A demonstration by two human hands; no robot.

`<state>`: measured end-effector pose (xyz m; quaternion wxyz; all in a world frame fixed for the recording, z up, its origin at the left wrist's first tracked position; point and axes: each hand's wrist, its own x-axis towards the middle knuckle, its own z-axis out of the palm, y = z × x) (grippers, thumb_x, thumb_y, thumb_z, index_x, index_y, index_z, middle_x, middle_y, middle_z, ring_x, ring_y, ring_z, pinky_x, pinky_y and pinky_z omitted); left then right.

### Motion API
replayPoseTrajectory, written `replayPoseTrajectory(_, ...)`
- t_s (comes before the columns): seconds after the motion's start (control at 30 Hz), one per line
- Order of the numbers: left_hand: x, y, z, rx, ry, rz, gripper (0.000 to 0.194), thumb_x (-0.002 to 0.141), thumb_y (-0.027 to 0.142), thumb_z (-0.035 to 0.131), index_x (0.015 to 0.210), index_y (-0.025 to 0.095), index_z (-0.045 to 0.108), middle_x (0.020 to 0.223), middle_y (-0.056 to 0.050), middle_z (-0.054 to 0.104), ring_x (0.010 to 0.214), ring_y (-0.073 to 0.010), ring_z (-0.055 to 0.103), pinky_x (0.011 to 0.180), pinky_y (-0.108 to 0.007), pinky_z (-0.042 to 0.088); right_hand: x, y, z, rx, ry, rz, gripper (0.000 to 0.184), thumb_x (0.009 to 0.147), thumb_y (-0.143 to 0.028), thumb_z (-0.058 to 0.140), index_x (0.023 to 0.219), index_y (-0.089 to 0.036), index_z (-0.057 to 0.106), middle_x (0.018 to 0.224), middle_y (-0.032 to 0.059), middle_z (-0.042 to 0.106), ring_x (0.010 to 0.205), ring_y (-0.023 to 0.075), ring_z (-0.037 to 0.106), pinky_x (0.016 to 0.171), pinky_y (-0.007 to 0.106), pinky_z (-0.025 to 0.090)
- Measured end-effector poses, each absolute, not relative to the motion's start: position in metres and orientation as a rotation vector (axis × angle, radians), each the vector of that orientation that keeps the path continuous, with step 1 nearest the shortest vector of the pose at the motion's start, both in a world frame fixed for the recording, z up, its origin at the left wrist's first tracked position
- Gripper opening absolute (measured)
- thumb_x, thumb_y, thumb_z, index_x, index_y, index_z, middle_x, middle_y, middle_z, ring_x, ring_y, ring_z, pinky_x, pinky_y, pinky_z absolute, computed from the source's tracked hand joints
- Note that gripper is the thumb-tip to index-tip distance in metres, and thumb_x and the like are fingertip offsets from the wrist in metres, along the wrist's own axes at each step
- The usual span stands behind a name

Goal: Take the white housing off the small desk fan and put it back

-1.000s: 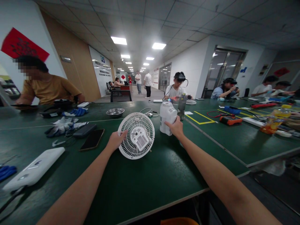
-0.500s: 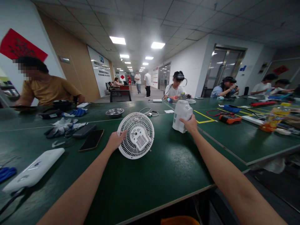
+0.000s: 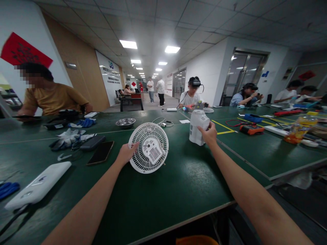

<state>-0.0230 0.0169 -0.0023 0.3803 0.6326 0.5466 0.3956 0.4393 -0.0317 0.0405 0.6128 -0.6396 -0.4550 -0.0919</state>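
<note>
My left hand grips the left edge of a round white fan grille, thumb in front, other fingers hidden behind. The grille is tilted upright, and a slotted motor housing sits at its middle. Further right, my right hand is closed round the right side of a white plastic fan base, which stands upright on the green table. The grille and the base are apart. Behind them lies a white cable with a plug.
A metal bowl stands behind the grille. To the left are a phone, a white power bank and gloves. An orange multimeter and a drink bottle stand right. Several people sit around the table.
My right hand has shifted its fingers slightly on the fan base, which has moved a little. The left hand and the grille look almost unchanged.
</note>
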Motion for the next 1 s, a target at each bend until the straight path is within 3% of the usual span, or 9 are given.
replayPoseTrajectory(0.27,-0.022,0.017,-0.002,1.609,1.391,1.021,0.052,0.075,0.060,0.062,0.093,0.012,0.071,0.079,-0.011,0.075,0.071,-0.0271,0.071,0.060,-0.035,0.055,0.442,-0.030,0.039,-1.404,-1.041,-0.192,0.081,0.063,-0.051,0.073,0.131,-0.015,0.047,0.117,0.0148,0.061,0.093,0.0256,0.060,0.084,0.040,0.047)
replayPoseTrajectory(0.63,-0.024,0.020,-0.005,1.622,1.402,1.016,0.053,0.075,0.061,0.061,0.092,0.012,0.071,0.078,-0.012,0.075,0.069,-0.0268,0.071,0.060,-0.034,0.054,0.409,-0.046,0.054,-1.302,-1.150,-0.589,0.081,0.065,-0.045,0.074,0.134,-0.015,0.042,0.121,0.0151,0.056,0.112,0.0324,0.051,0.098,0.050,0.036)
replayPoseTrajectory(0.8,-0.023,0.019,-0.004,1.664,1.401,1.063,0.053,0.074,0.062,0.062,0.090,0.012,0.071,0.079,-0.012,0.075,0.071,-0.0271,0.071,0.063,-0.035,0.054,0.366,-0.045,0.048,-1.246,-1.423,-0.397,0.075,0.066,-0.044,0.074,0.129,-0.014,0.046,0.115,0.0138,0.059,0.103,0.0294,0.055,0.093,0.044,0.042)
replayPoseTrajectory(1.0,-0.020,0.010,0.004,1.652,1.385,1.036,0.050,0.076,0.060,0.062,0.089,0.012,0.070,0.079,-0.012,0.074,0.072,-0.0269,0.071,0.064,-0.036,0.054,0.334,-0.039,0.019,-1.499,-1.636,0.087,0.066,0.067,-0.044,0.075,0.122,-0.018,0.051,0.103,0.0093,0.065,0.087,0.0224,0.060,0.083,0.036,0.046)
